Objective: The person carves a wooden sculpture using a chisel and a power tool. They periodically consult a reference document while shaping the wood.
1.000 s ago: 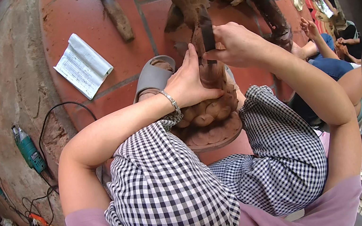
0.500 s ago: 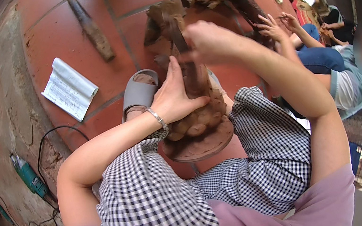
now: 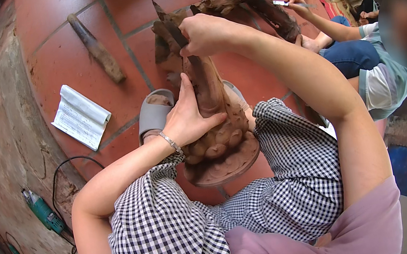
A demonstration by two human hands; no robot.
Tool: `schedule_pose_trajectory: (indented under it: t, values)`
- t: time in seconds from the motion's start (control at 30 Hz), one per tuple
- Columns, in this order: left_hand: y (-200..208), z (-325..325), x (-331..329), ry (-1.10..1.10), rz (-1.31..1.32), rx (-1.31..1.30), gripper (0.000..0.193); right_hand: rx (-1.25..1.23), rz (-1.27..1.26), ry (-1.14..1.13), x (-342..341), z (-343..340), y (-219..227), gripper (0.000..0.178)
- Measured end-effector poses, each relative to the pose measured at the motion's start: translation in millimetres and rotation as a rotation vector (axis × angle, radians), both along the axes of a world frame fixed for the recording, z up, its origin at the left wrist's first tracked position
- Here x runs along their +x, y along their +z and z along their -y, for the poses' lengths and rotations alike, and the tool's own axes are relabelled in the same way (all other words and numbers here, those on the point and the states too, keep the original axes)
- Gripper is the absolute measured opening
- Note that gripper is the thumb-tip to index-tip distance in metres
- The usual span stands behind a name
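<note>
Carving [image 3: 217, 143]: sitting between your knees, its bumpy lower part and round base [image 3: 232, 169] lying nearest you, its narrower upper part reaching away past your feet.
Right hand [image 3: 208, 33]: pinching the dark strip [image 3: 175, 33], fingers together on it; now working above your left fingertips, where a second ago it was level with them.
Dark strip: now tilting leftward, its pointed end sticking out past your fingers; earlier it was running nearly straight along the wood.
Left hand [image 3: 188, 117]: still clamping the carving, thumb and fingers apart with wood between them.
Meaning: the rubbing, as I'm judging it, is shifting toward the upper part while your left hand is bracing low.
Left room: tile is showing between the carving and the wooden stick [image 3: 98, 53]; the paper [image 3: 82, 117] is lying farther out, beyond your grey sandal [image 3: 152, 115].
Right edge: the second carved piece [image 3: 269, 5] is crowding your right hand's far side; a co-worker's hand [image 3: 295, 0] is now holding a thin tool [image 3: 280, 3] beside it.
Near edge: your checked trousers [image 3: 166, 224] are flanking the base.
</note>
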State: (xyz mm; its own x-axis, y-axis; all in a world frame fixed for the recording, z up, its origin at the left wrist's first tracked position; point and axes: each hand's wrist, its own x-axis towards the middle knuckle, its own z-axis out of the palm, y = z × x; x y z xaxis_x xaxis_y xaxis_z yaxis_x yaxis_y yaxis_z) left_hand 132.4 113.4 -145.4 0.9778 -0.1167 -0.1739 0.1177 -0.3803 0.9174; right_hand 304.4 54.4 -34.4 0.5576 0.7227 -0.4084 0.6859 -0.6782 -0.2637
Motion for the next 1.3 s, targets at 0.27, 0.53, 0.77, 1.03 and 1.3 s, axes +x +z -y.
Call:
schedule_pose_trajectory:
  t: [0.27,0.53,0.77,1.03,1.3]
  values:
    - [-0.6,-2.8,0.5,-0.043,0.016,0.06,0.135,-0.099,-0.018,0.121,-25.8,14.7,-2.9,0.035]
    - [1.8,-3.1,0.6,-0.034,0.008,0.064,0.132,0.163,-0.123,-0.097,-6.5,16.7,3.2,0.032]
    - [2.5,-3.8,-0.4,-0.035,-0.009,0.009,0.13,0.151,-0.044,-0.116,-8.7,26.6,-8.6,0.033]
    - [2.7,-4.7,-0.8,-0.046,-0.002,0.044,0.134,0.704,-0.23,-0.262,22.8,60.7,-24.3,0.023]
    - [-2.8,-4.8,-1.1,-0.05,0.012,0.016,0.135,0.697,-0.841,-0.601,8.3,87.3,-27.1,0.014]
